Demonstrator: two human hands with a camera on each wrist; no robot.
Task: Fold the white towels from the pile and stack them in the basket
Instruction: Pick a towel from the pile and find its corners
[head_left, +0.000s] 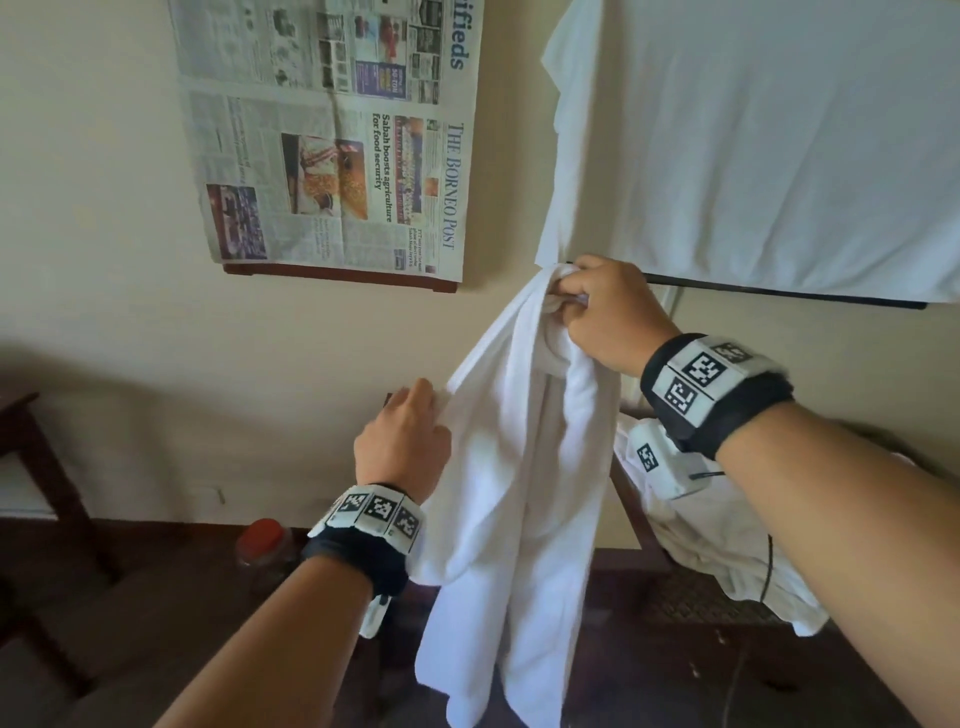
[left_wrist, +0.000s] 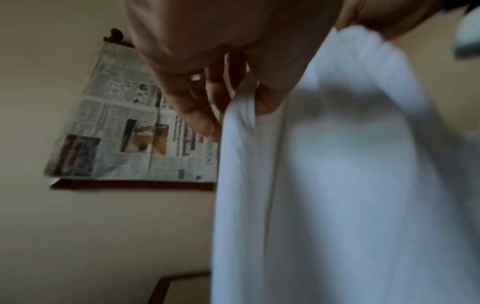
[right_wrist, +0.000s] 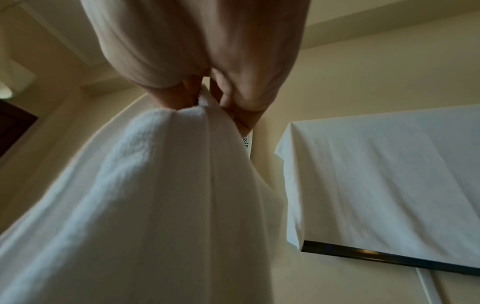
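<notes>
My right hand (head_left: 608, 317) is raised in front of the wall, its fingers (head_left: 563, 291) curled tight around a bunched top corner of a white towel (head_left: 519, 493), which hangs from that grip in long loose folds. My left hand (head_left: 402, 441) sits lower and to the left, pinching the towel's hemmed edge between thumb and fingers (left_wrist: 197, 121); the left wrist view shows that edge running between them. The towel is in the air, held up by both hands and touching no surface that I can see. Behind my right forearm, more white towels (head_left: 727, 551) lie heaped on a dark woven surface. On the wall hang a newspaper (head_left: 332, 135) over a dark frame and a white sheet (head_left: 753, 145) draped over a black-edged panel. A jar with a red lid (head_left: 262, 545) stands low beside my left wrist.
</notes>
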